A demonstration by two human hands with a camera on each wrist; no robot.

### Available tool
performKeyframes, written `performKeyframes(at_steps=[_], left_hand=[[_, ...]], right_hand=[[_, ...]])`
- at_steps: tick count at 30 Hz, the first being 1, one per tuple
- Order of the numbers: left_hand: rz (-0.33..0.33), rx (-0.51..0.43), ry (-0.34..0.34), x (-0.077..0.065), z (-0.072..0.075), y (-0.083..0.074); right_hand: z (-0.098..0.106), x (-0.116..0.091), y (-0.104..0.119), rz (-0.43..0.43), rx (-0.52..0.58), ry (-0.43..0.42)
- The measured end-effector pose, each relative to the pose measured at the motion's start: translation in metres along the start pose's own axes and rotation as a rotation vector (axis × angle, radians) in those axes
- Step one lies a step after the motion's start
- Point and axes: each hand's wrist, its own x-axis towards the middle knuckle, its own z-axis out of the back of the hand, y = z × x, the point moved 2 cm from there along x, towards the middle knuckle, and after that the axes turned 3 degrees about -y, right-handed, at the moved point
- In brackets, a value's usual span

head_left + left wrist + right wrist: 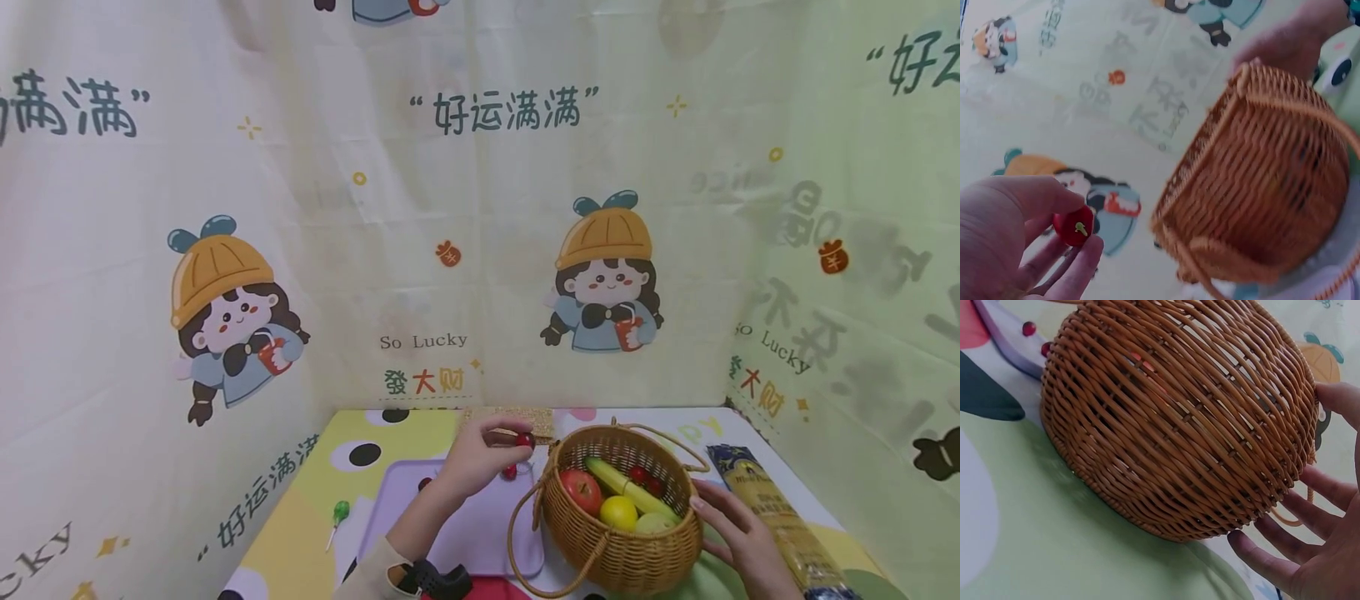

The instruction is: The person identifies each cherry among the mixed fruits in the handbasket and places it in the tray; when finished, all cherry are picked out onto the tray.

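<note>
- Red and glossy, a single cherry (524,439) is pinched between the thumb and fingers of the left hand (477,458); we see it above the tray's far right corner, near the basket but not inside it.
- The right hand (738,533) has its fingers spread and mostly straight, touching the side and rim of the wicker basket (630,546); we see it steadying, we think, rather than lifting.
- Done, as we judge it: the basket already holds a red apple (581,492), a lemon (618,513), a banana (626,486), a pale green fruit (656,522) we cannot name, and some dark red cherries (646,479) at the far right.
- Left, as we judge it: the pinched cherry is out of the basket, and we make out at least two loose cherries (509,472) on the lilac tray (487,542), one half hidden by the left arm.
- Apart from this, a green lollipop (341,511) lies left of the tray on the worktop (315,492), and a long packet (776,517) lies right of the basket; we cannot tell whether either belongs to the work.
- Overall, we would call the filling well along, with only small fruit outstanding.
</note>
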Motion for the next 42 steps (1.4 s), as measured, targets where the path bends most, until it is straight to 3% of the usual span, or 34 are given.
performKeyframes(at_steps=[5,10,23,32,42], left_hand=[[-0.003,0.053,-0.044,-0.006,0.015,0.022],[0.003,0.101,-0.052,-0.014,0.02,0.043],[-0.046,0.264,0.044,-0.032,0.002,0.102],[0.0,0.269,0.088,-0.037,-0.01,0.119],[0.023,0.275,0.086,-0.041,-0.013,0.123]], right_hand=[[0.0,0.001,-0.002,0.018,0.006,-0.006],[-0.001,0.001,-0.003,0.028,0.005,-0.013],[0.0,-0.002,-0.004,0.036,0.0,-0.02],[0.0,0.0,-0.003,0.019,-0.007,-0.014],[0.0,0.0,-0.004,0.026,0.004,-0.017]])
